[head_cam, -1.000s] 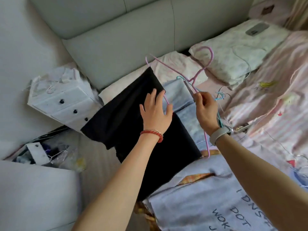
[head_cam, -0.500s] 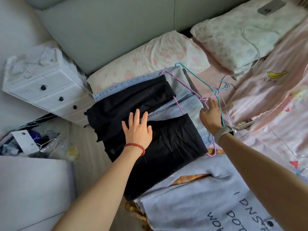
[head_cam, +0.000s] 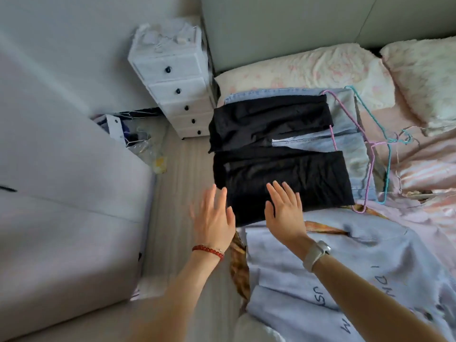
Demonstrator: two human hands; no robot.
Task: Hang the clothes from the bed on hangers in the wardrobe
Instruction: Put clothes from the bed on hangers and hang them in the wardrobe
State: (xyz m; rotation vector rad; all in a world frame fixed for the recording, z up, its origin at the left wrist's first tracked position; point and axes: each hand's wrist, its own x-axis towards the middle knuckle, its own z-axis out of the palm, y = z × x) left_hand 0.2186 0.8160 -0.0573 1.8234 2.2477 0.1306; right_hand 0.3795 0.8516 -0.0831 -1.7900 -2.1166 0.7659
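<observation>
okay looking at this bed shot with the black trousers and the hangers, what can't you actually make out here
All in the head view:
- Folded black trousers: they cover most of the light blue jeans beneath.
- Thin pink wire hanger: its far arm passes under the trousers.
- Grey printed sweatshirt: the lettering is cut by the right arm and the frame edge, so unreadable.
- Left hand: motion-blurred; whether it touches the trousers is unclear.
- Wardrobe: not in view.

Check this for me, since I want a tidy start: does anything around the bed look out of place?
Yes. Clutter lies on the floor beside the white drawer unit. A brown patterned cloth hangs off the bed edge. The pink hanger and teal hanger lie loose on the jeans.
</observation>
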